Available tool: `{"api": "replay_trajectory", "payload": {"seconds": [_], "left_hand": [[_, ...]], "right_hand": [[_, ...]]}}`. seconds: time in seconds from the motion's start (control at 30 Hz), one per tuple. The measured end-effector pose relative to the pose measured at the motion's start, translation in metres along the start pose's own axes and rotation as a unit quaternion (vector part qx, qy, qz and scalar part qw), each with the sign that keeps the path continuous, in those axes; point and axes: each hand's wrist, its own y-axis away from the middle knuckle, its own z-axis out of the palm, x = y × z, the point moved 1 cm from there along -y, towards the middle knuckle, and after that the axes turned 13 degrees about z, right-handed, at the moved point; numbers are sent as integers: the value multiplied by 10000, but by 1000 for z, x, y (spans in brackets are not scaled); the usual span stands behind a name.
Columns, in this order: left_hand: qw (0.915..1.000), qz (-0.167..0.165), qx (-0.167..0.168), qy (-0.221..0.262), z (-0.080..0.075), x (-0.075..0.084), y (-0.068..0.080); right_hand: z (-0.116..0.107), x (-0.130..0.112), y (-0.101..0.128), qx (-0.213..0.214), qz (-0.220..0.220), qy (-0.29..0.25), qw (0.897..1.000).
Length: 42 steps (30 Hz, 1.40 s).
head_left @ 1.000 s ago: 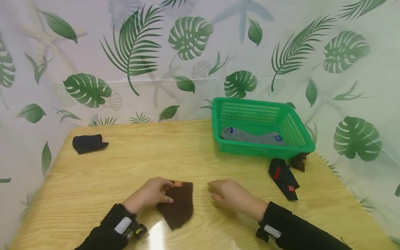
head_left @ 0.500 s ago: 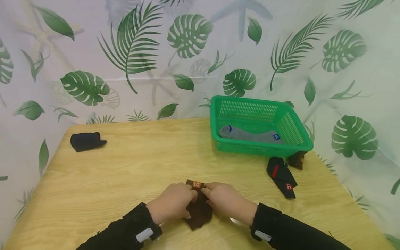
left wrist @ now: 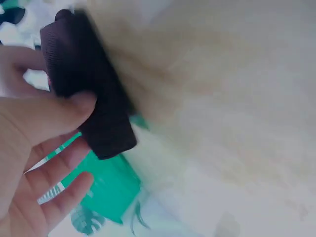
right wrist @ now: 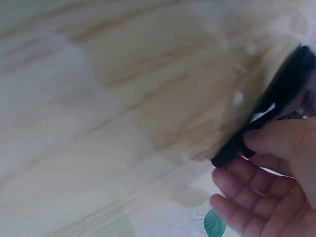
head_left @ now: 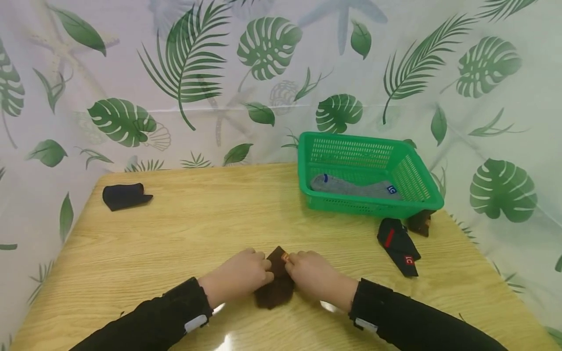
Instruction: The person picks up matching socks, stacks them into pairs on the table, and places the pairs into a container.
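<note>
Your dark brown sock [head_left: 274, 282] lies on the near centre of the wooden table [head_left: 175, 234], bunched into a short folded wad. Its long axis runs from near-left to far-right, with the end that carries the small orange label pointing toward the far side. The fabric is a soft, matte, fine-ribbed knit; the left wrist view shows it as a thick, rounded roll [left wrist: 89, 94].

Your left hand [head_left: 239, 280] grips the sock's left side, thumb pressed on top and fingers curled beneath. Your right hand [head_left: 313, 278] pinches its right side at the labelled end, thumb over the cloth edge [right wrist: 276, 103]. The sock sits directly between the two hands, touching both, and your fingertips nearly meet over it.

At far right stands a green plastic basket [head_left: 412, 195] with perforated lattice walls; a grey sock [head_left: 351, 187] lies flat inside it. Just in front of the basket's near-right corner lies a black sock [head_left: 397, 246] with red marks, beside a small brown sock [head_left: 419, 224] partly under the basket rim. A folded black sock [head_left: 125, 196] rests at the table's far-left corner. The tabletop is glossy, light, grained wood.
</note>
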Motion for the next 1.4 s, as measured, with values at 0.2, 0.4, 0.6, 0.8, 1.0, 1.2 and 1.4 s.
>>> {"api": "replay_trajectory", "payload": {"seconds": [0.2,0.4,0.6,0.8,1.0,1.2,1.4], "left_hand": [[9893,-1234,-140,770,9,-11,9],[9221,-2472,364,2953,20,-13,14],[8878,-2585,647,3753,27,-14,12],[8361,-2536,890,4783,32,-14,12],[8191,-2205,1043,5193,32,-13,20],[7074,-2647,1983,6246,29,-22,31],[7113,-3770,1397,5766,39,-27,33]], "right_hand": [[-5,7,-1,-425,378,-585,9967],[0,23,-11,-690,1566,-2129,9620],[14,28,-23,-1598,2088,-3093,9139],[16,42,-27,-1411,2079,-4593,8520],[0,60,-26,-546,2139,-5398,8124],[5,76,-23,-574,2448,-5836,7721],[24,68,-20,-1423,2451,-4363,8540]]}}
